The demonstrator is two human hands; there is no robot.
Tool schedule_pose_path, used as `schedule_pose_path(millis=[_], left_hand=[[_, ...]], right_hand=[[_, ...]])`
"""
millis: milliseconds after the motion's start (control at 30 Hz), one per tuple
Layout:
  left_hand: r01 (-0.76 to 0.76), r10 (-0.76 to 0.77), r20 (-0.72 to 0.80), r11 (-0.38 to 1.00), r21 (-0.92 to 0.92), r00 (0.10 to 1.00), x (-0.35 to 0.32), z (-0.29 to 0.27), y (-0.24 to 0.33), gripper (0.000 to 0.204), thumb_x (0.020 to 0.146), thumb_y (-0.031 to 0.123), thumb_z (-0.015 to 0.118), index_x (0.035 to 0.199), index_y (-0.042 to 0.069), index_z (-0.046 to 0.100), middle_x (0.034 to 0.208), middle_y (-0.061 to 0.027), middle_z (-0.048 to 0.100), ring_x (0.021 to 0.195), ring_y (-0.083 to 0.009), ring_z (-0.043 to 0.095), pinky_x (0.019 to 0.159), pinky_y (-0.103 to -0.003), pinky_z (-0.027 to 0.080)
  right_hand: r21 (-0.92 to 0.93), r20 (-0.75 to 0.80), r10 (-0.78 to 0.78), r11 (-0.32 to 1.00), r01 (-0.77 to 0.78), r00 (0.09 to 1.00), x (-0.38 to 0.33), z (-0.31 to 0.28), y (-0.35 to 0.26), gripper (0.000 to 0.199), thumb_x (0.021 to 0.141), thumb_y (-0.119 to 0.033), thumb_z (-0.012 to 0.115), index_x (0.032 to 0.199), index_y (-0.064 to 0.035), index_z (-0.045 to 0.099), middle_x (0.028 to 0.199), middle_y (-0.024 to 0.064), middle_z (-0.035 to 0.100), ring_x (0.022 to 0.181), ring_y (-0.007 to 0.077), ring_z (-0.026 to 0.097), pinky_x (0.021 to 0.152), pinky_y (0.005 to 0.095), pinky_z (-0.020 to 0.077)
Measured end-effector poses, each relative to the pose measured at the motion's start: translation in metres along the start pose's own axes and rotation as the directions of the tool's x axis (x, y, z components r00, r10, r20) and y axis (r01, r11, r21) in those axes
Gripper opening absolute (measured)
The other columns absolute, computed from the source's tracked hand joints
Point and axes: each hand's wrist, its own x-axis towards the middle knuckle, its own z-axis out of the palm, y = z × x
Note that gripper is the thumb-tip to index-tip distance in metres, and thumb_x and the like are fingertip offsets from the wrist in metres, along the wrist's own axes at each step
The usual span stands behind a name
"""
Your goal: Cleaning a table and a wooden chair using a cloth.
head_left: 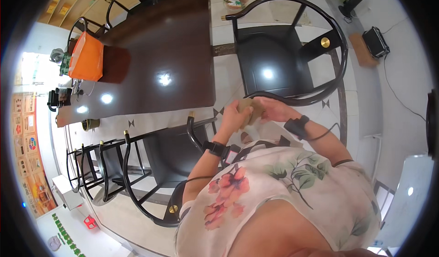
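Both hands meet in front of my body around a small tan, folded cloth-like piece; its exact kind is too blurred to tell. My left hand is closed on its left side, thumb along the near face. From the right, my right hand grips the other side, its fingers partly hidden behind the piece. Each wrist wears a dark strapped device, with a cable running from it. Just beyond my hands is the front arm of a black round-backed chair.
To the left stands a long dark wooden table bearing an orange bag. More black armchairs line its near side. A basket sits on the tiled floor beyond. A black case is by the right wall, trailing a cable.
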Motion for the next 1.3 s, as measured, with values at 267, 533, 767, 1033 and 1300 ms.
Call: schedule_pose_path(millis=[267,533,767,1033,1300], left_hand=[[0.114,-0.059,0.223,0.964,-0.242,0.973,0.026,0.046,0.008,0.033,0.076,0.026,0.066,0.094,-0.001,0.060,0.081,-0.0068,0.062,0.073,-0.0118,0.057,0.065,-0.027,0.046],[0.061,-0.061,-0.002,0.991,0.123,0.998,0.049,0.108,-0.021,0.038,0.078,0.030,0.063,0.099,-0.001,0.058,0.082,-0.0067,0.062,0.072,-0.0139,0.057,0.068,-0.027,0.045],[0.255,-0.242,-0.084,0.945,0.203,0.967,0.020,0.110,-0.085,0.038,0.078,0.029,0.062,0.099,-0.003,0.058,0.078,-0.0098,0.062,0.068,-0.0164,0.059,0.062,-0.028,0.046],[0.499,-0.505,-0.155,0.863,-0.080,0.849,-0.014,0.105,-0.143,0.037,0.076,0.032,0.060,0.093,-0.001,0.061,0.088,-0.0219,0.062,0.085,-0.0346,0.060,0.074,-0.038,0.047],[0.462,-0.495,-0.268,0.869,-0.178,0.827,-0.020,0.118,-0.193,0.037,0.076,0.030,0.060,0.097,-0.001,0.059,0.088,-0.0220,0.062,0.086,-0.0341,0.060,0.076,-0.037,0.047]], right_hand=[[0.097,0.087,-0.166,0.983,0.158,0.982,-0.049,-0.043,0.007,0.045,0.079,-0.013,0.061,0.120,0.0001,0.049,0.109,0.0062,0.059,0.102,0.0157,0.054,0.087,0.0305,0.0441],[-0.402,-0.369,-0.472,0.858,0.321,0.801,-0.203,-0.143,-0.063,0.045,0.076,-0.016,0.064,0.114,0.0033,0.051,0.112,0.0079,0.056,0.098,0.0147,0.055,0.082,0.0288,0.0458],[-0.899,0.012,-0.544,-0.373,-0.229,0.839,-0.206,-0.208,-0.057,0.032,0.056,-0.010,0.068,0.085,-0.0049,0.059,0.131,0.0209,0.036,0.124,0.0400,0.028,0.104,0.0498,0.0210],[-0.956,0.041,-0.472,-0.275,-0.103,0.881,-0.085,-0.141,0.049,0.034,0.060,-0.027,0.071,0.087,-0.0088,0.060,0.128,0.0187,0.039,0.115,0.0385,0.038,0.095,0.0519,0.0251],[-1.000,0.001,-0.290,0.028,0.009,0.957,0.091,-0.058,0.024,0.038,0.068,-0.029,0.066,0.096,-0.0041,0.058,0.117,0.0171,0.046,0.105,0.0335,0.049,0.081,0.0471,0.0428]])
